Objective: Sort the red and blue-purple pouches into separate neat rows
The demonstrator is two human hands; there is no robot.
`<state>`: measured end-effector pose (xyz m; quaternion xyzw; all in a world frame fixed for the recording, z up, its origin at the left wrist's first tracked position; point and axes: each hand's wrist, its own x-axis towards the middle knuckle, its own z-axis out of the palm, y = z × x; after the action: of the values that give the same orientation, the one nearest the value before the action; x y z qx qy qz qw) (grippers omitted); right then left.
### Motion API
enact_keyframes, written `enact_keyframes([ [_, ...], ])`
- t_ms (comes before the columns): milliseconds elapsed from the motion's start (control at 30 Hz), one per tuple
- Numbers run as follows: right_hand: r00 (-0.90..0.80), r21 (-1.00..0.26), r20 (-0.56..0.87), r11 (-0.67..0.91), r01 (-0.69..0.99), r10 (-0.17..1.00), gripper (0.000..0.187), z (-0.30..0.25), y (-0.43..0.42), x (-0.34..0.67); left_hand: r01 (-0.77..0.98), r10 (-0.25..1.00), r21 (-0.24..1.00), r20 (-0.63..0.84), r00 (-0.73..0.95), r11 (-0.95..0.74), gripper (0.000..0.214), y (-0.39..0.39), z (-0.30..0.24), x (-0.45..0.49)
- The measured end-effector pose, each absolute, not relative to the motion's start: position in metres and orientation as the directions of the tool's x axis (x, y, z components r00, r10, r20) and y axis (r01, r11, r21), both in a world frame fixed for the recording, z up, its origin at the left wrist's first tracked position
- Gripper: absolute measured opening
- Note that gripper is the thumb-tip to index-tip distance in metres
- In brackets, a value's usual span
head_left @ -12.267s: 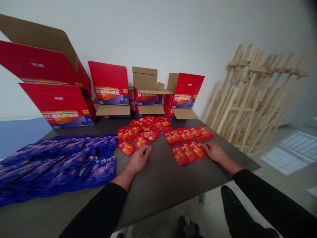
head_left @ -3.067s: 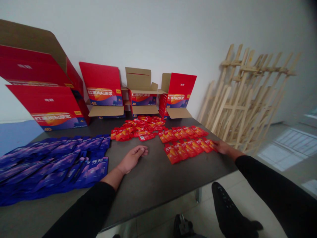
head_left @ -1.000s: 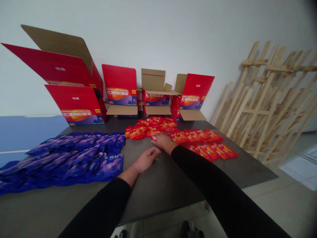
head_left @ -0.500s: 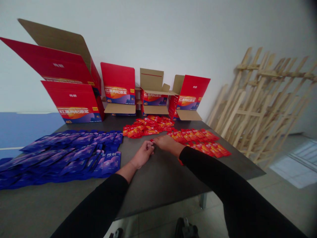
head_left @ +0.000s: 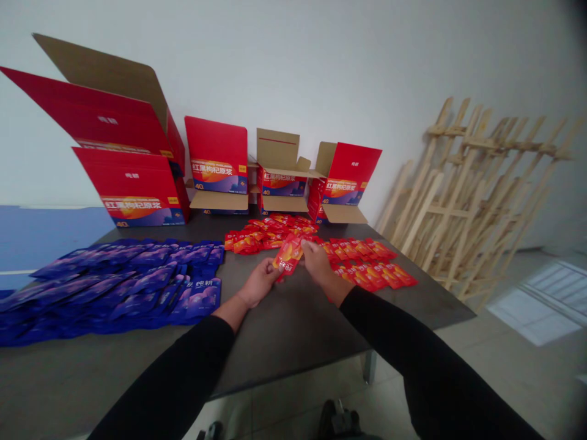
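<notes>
Left hand (head_left: 259, 282) and right hand (head_left: 318, 263) both closed on one red sachet (head_left: 288, 256), pinched upright-ish between them above the dark tabletop (head_left: 284, 348). Blue sachets (head_left: 137, 284) overlapping off to the left, more red sachets (head_left: 367, 266) just right and ahead, then open red cartons (head_left: 215, 165) against the wall, wooden slat frames (head_left: 440, 211) leaning far right.

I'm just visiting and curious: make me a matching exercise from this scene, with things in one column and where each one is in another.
Things:
1. Red-and-orange foil sachet
2. Purple-blue foil sachets
3. Pale wooden slatted frames
4. Open red cardboard cartons

Places:
A. Leaning against the white wall, off the table's right side
B. Spread over the left part of the dark table
C. Held up between the left hand and right hand
D. Standing in a row along the table's far edge

Pairs: 1-C, 2-B, 3-A, 4-D
</notes>
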<state>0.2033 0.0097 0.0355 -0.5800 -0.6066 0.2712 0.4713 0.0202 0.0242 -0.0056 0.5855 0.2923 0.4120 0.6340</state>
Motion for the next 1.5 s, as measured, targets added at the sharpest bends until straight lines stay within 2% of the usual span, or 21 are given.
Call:
enact_keyframes([
  [100, 0.203, -0.937, 0.199, 0.126, 0.325, 0.959, 0.028, 0.042, 0.008, 0.214, -0.157, 0.868, 0.986, 0.12, 0.482, -0.049, 0.044, 0.025, -0.006, 0.02],
  [200, 0.061, -0.902, 0.109, 0.072, 0.426, 0.992, 0.028, 0.058, 0.005, 0.231, -0.13, 0.86, 0.991, 0.099, 0.501, -0.039, 0.043, 0.027, -0.007, 0.021],
  [300, -0.109, -0.844, 0.038, 0.091, 0.528, 0.993, 0.021, 0.067, 0.002, 0.249, -0.128, 0.861, 0.991, 0.099, 0.498, -0.039, 0.043, 0.028, -0.008, 0.021],
  [400, -0.135, -0.78, 0.038, 0.114, 0.616, 0.99, 0.03, 0.065, -0.001, 0.26, -0.107, 0.871, 0.992, 0.108, 0.479, -0.064, 0.04, 0.028, -0.006, 0.02],
  [500, -0.21, -0.619, 0.181, 0.278, 0.735, 0.961, 0.053, 0.061, -0.008, 0.261, -0.093, 0.871, 0.994, 0.098, 0.482, -0.061, 0.04, 0.028, -0.005, 0.019],
  [633, -0.429, -0.279, 0.304, 0.51, 0.813, 0.851, 0.064, 0.056, -0.022, 0.248, -0.117, 0.85, 0.993, 0.086, 0.519, -0.029, 0.04, 0.027, -0.004, 0.018],
  [767, -0.552, -0.008, 0.275, 0.576, 0.818, 0.787, 0.07, 0.048, -0.035, 0.231, -0.127, 0.826, 0.992, 0.075, 0.559, -0.004, 0.042, 0.025, -0.003, 0.017],
  [833, -0.562, 0.05, 0.239, 0.568, 0.821, 0.791, 0.063, 0.045, -0.039, 0.229, -0.131, 0.832, 0.991, 0.066, 0.551, 0.009, 0.046, 0.025, -0.002, 0.018],
  [967, -0.424, -0.045, 0.321, 0.461, 0.887, 0.847, 0.062, 0.041, -0.041, 0.253, -0.153, 0.86, 0.988, 0.075, 0.504, 0.004, 0.052, 0.024, -0.001, 0.018],
  [1100, -0.117, -0.225, 0.438, 0.234, 0.946, 0.892, 0.059, 0.041, -0.047, 0.322, -0.084, 0.852, 0.996, 0.065, 0.52, -0.025, 0.05, 0.023, 0.001, 0.016],
  [1200, 0.101, -0.292, 0.48, 0.05, 0.955, 0.871, 0.058, 0.039, -0.061, 0.388, -0.043, 0.847, 0.999, 0.048, 0.53, -0.031, 0.049, 0.022, 0.002, 0.015],
  [1367, 0.388, -0.201, 0.376, -0.334, 0.921, 0.842, 0.061, 0.027, -0.096, 0.481, -0.027, 0.845, 0.999, 0.052, 0.532, -0.045, 0.049, 0.022, 0.002, 0.015],
  [1500, 0.531, -0.077, 0.295, -0.535, 0.842, 0.794, 0.06, 0.014, -0.117, 0.523, -0.033, 0.844, 0.999, 0.049, 0.534, -0.038, 0.05, 0.023, 0.001, 0.015],
])
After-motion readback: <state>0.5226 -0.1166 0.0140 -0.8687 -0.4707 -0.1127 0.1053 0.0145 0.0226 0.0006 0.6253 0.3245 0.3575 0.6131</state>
